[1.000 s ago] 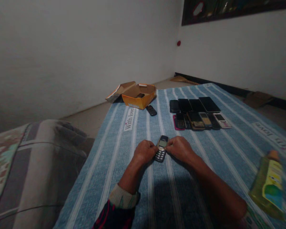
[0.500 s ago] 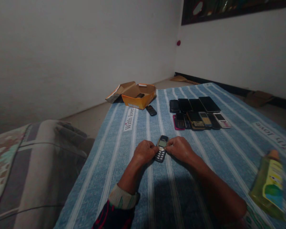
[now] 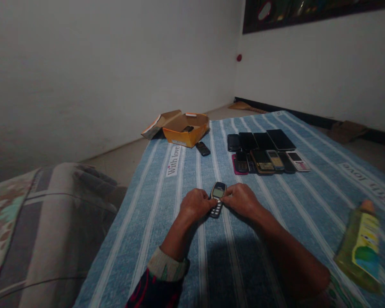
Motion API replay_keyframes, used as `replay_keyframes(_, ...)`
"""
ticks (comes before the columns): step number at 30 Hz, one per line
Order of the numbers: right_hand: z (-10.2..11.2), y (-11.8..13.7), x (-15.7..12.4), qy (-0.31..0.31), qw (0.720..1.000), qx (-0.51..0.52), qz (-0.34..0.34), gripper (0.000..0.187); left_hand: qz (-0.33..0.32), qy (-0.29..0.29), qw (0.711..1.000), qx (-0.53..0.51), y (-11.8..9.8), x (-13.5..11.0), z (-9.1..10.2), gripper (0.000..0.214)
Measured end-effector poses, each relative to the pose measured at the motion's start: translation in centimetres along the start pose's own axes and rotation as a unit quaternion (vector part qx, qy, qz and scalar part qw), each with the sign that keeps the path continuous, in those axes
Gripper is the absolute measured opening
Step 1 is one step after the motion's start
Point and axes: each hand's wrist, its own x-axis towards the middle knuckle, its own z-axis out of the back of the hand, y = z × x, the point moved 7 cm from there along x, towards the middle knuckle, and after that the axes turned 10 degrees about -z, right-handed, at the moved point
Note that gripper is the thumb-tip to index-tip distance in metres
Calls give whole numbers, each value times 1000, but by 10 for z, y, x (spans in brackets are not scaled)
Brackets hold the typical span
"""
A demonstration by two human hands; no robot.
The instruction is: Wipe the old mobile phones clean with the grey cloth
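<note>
A dark keypad mobile phone (image 3: 217,193) with a small grey screen and pale keys is held between my two hands, face up, low over the striped blue cloth. My left hand (image 3: 196,204) grips its left edge, the thumb lying across the upper keys. From the other side my right hand (image 3: 242,199) pinches the right edge just below the screen. Fingers of both hands are curled under, and the phone's back is hidden. Farther off, another dark phone (image 3: 203,149) lies alone in front of an open orange cardboard box (image 3: 181,137).
Several phones lie in two rows at the right, among them a black smartphone (image 3: 280,140) and a white phone (image 3: 297,161). A yellow-green bottle (image 3: 359,248) lies at the near right. Draped fabric (image 3: 51,231) covers something at the left.
My left thumb has moved from the phone's left edge further across its keys. My right hand keeps nearly the same grip. The view has shifted very slightly.
</note>
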Motion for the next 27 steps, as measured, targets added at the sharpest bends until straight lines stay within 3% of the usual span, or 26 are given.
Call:
replay_keyframes(18, 0, -2, 0, 4, 1000, 17, -6, 15, -7, 1, 1000, -2, 0, -1, 1, 26)
replay_keyframes(27, -1, 1, -1, -10, 1000, -29, -3, 20, -9, -1, 1000, -3, 1, 0, 0, 25)
